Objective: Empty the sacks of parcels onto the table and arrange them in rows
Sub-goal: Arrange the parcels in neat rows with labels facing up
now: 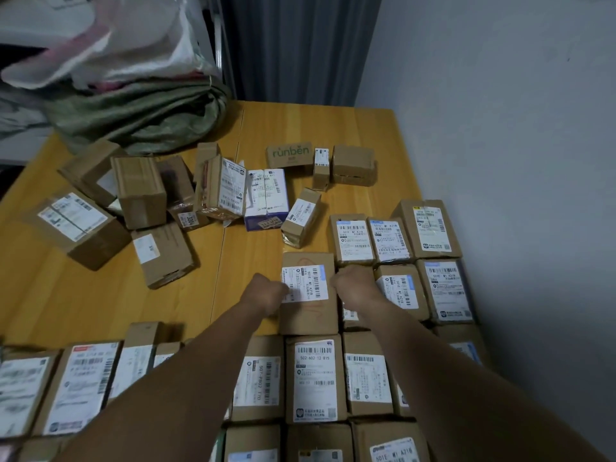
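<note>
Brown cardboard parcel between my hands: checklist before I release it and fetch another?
The left grip holds the brown cardboard parcel with white label: ok.
The right grip holds its other side: ok.
It meets the near row's labelled cardboard box: ok.
Room on bare yellow wooden table to its left: ok.
All loose brown cardboard boxes sorted: not ok.
The crumpled green woven sack emptied: cannot tell.
</note>
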